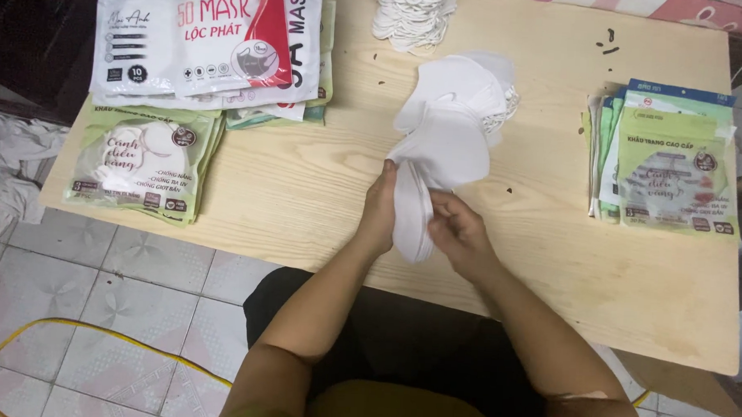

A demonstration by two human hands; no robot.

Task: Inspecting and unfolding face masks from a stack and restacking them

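- The left hand (379,213) and the right hand (459,232) meet over the near edge of the tabletop (306,190), and both sets of fingers are pinched onto a bundle of white face masks (443,133).
- The left fingers clasp the bundle's lower left edge; the right fingers grip a single folded mask (413,218) that hangs down between the two hands, with the thumb on top.
- Above the fingertips the bundle fans up and away, its upper part lying on the wood.
- The masks look very light, soft and floppy; the layers seem likely to slide over each other, so a pinch at the folded edge, where the fingers are now, looks the surest hold.
- Well beyond the fingers, at the far edge, lies a pile of white ear loops or masks (413,17); which it is I cannot tell.
- Far to the left of the left fingers sits a stack of green filled packets (142,163), and behind it large white packs (204,38) on more packets.
- Well to the right of the right fingers stands another stack of green and blue packets (669,161).
- The tabletop is pale, smooth wood with a few dark specks.
- Below it the floor (97,281) is tiled in a light pattern, crossed by a yellow cable (95,330); grey cloth (10,171) lies at the left.
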